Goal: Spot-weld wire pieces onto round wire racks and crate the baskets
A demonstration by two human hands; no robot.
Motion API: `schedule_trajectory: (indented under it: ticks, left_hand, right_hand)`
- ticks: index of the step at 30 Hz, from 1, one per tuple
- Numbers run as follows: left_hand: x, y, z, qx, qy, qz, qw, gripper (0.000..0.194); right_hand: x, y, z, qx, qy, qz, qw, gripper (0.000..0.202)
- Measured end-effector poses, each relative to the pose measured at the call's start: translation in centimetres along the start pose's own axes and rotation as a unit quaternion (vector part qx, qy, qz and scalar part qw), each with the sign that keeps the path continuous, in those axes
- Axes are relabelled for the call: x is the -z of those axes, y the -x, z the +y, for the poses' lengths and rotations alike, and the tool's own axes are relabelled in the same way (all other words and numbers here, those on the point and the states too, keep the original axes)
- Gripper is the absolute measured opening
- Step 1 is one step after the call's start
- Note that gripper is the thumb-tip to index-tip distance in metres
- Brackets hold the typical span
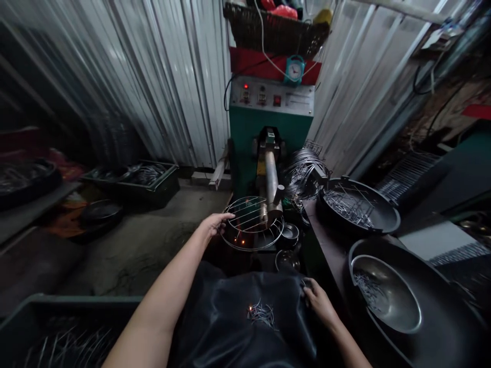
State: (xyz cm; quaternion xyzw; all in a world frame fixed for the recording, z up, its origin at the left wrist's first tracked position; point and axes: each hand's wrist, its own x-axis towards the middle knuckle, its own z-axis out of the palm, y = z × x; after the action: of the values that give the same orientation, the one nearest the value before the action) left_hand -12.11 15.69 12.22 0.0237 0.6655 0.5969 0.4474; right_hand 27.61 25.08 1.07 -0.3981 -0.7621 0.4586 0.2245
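My left hand is closed on the left edge of a round wire rack, which has parallel bars across it. The rack sits at the electrode of a green machine, under its metal arm. Orange sparks glow below the rack. Over at the right edge of a dark apron, my right hand is closed, its fingertips near the cloth; what they hold, if anything, is too small to name. Short bent wires lie on the apron in my lap, with one spark beside them.
Right: a black pan of wire pieces, and a metal bowl inside a larger pan. A wire bundle hangs beside the machine. Small bowls sit below. Green crates with wires stand at left and at lower left.
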Motion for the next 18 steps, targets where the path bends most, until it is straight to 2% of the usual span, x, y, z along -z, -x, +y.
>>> schedule_trajectory:
  ticks: [2,4,8,11,14,18]
  left_hand:
    - [0.5,0.7,-0.9,0.000,0.022,-0.002,1.000,0.039]
    - [0.9,1.5,-1.5,0.014,0.040,0.006,0.999,0.038]
    - [0.7,2.8,-1.8,0.037,0.074,0.026,0.996,0.037]
    - [0.4,3.4,-2.1,0.013,0.099,0.042,0.994,0.035]
    - [0.2,3.9,-2.5,-0.012,0.112,0.064,0.992,0.032]
    - [0.0,4.4,-2.5,-0.013,0.114,0.076,0.990,0.030]
  right_hand:
    - [-0.3,-0.1,-0.5,-0.066,-0.051,-0.019,0.996,0.018]
    - [-0.4,-0.1,-1.1,-0.103,-0.090,-0.012,0.990,0.018]
    - [-0.8,0.7,-2.2,-0.122,-0.121,0.029,0.985,0.018]
    - [-0.9,1.3,-2.5,-0.113,-0.120,0.029,0.986,0.025]
    - [-0.8,1.6,-2.3,-0.074,-0.049,0.025,0.996,0.030]
    - [-1.6,1.8,-1.9,-0.032,0.144,0.032,0.989,0.028]
